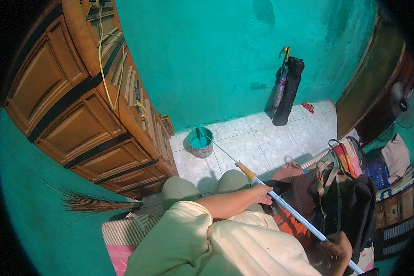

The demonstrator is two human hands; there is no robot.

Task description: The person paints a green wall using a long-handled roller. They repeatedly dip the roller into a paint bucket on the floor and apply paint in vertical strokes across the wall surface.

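Observation:
A paint roller on a long light-blue pole [299, 218] runs slantwise from the lower right toward the floor. Its orange-yellow handle [246, 170] joins a thin metal rod, and the teal-coated roller head [201, 131] rests in a bucket [201, 152] of teal paint. Around the pole's upper part, just behind that handle, my left hand [261, 193] is closed. Farther back, close to my right side, my right hand [339, 246] grips the same pole with its fingers wrapped round it. The inside of the left grip is partly hidden.
A tall brown wooden cabinet [60, 133] stands at left, with a stick broom [96, 204] beside it. An umbrella [280, 85] and black case [290, 92] lean on the teal wall [193, 60]. Bags and clothes [303, 193] are heaped at right, near a fan [402, 103].

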